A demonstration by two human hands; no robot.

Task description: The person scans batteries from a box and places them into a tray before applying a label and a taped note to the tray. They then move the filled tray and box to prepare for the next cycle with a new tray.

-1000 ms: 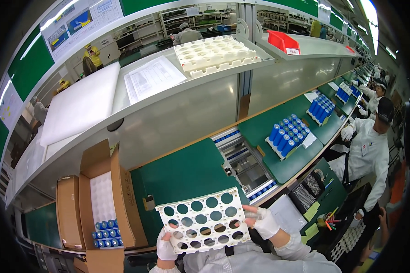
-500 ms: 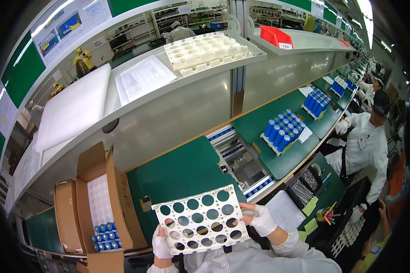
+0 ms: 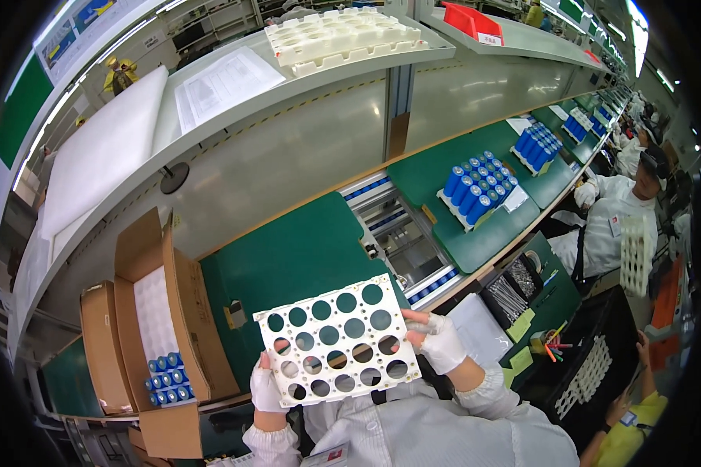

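A white plastic battery holder plate with rows of round holes is held up in front of my body, tilted so its face shows. My left hand, in a white fingerless glove, grips its lower left edge. At the right edge my right hand, gloved the same way, pinches the plate with bare fingertips showing. No cells sit in the holes; green bench top and my white coat show through them. To the left, an open cardboard box holds blue cylindrical cells beside a white dimpled liner.
A roller conveyor crosses right of the green bench mat. Beyond stand filled blue cell blocks. Right are a screw bin, a pen cup and a black crate with white plates. A co-worker stands nearby.
The view has tipped downward. The plate, still in both my hands, sits slightly higher and further left in the picture. A white plate now appears raised beside the co-worker at right.
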